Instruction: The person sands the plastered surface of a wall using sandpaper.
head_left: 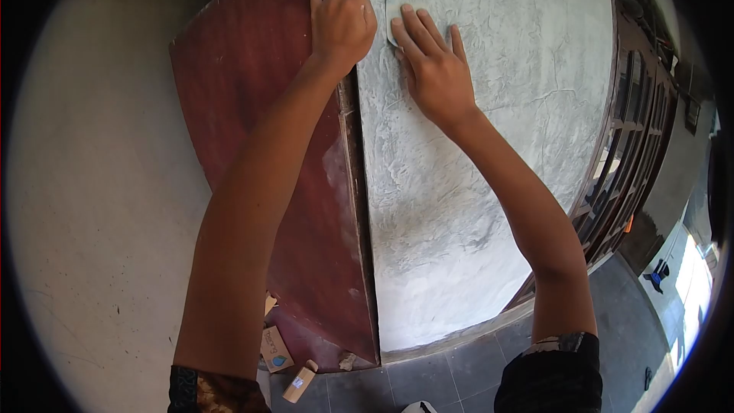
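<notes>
My left hand [343, 19] lies with its fingers stretched out on the upper edge of a dark red wooden panel [267, 107], beside a rough grey-white wall [505, 138]. To the right of it, my right hand [436, 69] presses a thin, pale, rounded flat piece [405, 6] against the wall, fingers spread over it. The piece's lower part is hidden under the fingers. A narrow dark gap runs down between the panel and the wall. Nothing shows in my left hand.
Small cardboard boxes [300, 382] lie on the grey tiled floor [428, 379] at the panel's foot. A dark wooden frame with glass panes [623, 138] stands right of the wall. A plain pale wall [107, 183] is at the left.
</notes>
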A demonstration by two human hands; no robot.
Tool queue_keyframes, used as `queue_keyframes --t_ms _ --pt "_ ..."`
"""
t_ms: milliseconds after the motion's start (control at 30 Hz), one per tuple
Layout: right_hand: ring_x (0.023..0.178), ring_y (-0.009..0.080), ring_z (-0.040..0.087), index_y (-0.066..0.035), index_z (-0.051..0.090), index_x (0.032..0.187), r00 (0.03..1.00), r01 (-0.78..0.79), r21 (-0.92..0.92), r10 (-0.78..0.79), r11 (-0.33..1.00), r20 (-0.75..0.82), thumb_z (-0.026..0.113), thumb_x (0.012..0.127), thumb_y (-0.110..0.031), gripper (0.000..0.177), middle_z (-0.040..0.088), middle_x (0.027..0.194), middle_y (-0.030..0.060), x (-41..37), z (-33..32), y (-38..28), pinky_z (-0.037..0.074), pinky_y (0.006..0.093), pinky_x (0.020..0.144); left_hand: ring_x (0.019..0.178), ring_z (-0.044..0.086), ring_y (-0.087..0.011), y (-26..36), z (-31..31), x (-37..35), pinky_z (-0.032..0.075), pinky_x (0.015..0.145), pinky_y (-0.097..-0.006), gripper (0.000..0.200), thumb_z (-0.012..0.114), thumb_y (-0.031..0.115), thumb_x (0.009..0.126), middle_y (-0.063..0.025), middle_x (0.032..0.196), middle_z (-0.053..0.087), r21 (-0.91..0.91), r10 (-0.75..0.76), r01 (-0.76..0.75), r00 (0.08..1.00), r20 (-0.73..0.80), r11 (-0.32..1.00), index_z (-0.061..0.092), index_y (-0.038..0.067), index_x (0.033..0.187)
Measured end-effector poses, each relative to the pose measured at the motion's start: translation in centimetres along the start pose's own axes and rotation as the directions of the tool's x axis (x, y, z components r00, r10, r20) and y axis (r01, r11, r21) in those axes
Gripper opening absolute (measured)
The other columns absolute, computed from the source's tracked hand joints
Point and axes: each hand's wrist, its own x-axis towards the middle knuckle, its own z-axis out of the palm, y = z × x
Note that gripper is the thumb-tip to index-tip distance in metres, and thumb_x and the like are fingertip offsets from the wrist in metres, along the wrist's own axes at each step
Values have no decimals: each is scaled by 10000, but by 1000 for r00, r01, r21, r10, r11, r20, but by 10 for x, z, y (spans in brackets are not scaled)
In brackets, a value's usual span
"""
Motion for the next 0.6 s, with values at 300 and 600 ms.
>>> queue_keyframes --t_ms 300,600 --pt "1433 250 480 -148 578 1403 993 94 -20 -95 995 -69 572 1039 -243 376 517 1545 39 53 3 21 359 650 1154 1524 350 -347 0 -2 0 220 1220 -633 556 442 -38 920 -195 1603 432 10 -15 15 1000 1 1000 504 -38 1472" --pt "1458 230 457 -195 569 1448 996 60 -73 -65 996 -67 566 1048 -257 405 491 1578 10 68 5 34 330 671 1166 1534 338 -324 5 -1 0 237 1220 -621 544 443 -45 934 -179 1617 417 51 -22 22 1000 5 998 512 -27 1473"
